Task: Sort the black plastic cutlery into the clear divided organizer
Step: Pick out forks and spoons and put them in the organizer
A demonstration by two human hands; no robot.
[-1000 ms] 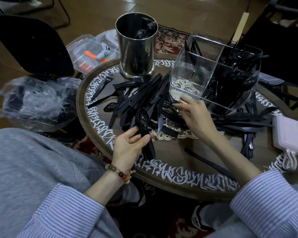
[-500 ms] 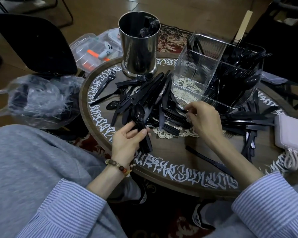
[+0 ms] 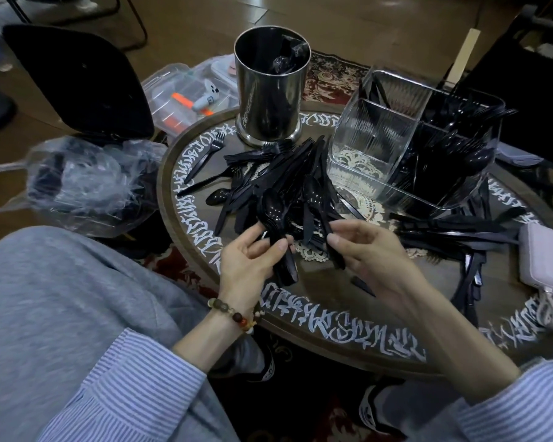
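Observation:
A heap of black plastic cutlery point(image 3: 278, 173) covers the middle of the round wooden table point(image 3: 332, 301); more lies to the right point(image 3: 454, 231). The clear divided organizer point(image 3: 374, 145) stands at the back right, its right compartments full of black pieces, its front left one bare. My left hand point(image 3: 246, 266) grips a stack of black spoons point(image 3: 276, 218), bowls pointing away from me. My right hand point(image 3: 371, 253) pinches a single black spoon point(image 3: 316, 199) by its handle, held just right of the stack.
A steel cylinder point(image 3: 270, 90) with wrapped cutlery inside stands at the table's back. A pale power bank with cable point(image 3: 546, 260) lies at the right edge. Left of the table sit a clear plastic bag point(image 3: 87, 183) and a lidded clear box point(image 3: 186, 97).
My right hand left the pile beside the organizer and came back toward me with one spoon pinched. It now sits close beside the left hand's stack.

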